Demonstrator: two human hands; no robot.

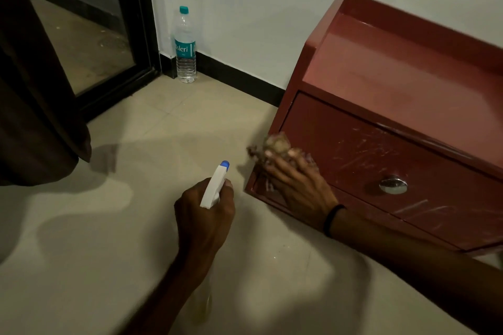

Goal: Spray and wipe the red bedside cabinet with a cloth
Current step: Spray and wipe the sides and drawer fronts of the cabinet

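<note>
While our right hand point(296, 185) presses the bunched cloth point(280, 148) to the red cabinet point(408, 106), we are wiping.
Left hand point(205, 215), fist around the spray bottle point(215, 185), re-sprays next, we judge.

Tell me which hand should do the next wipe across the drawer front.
The right hand. It already presses the cloth against the left end of the red cabinet's streaked drawer front. The left hand holds the spray bottle, away from the cabinet.
</note>
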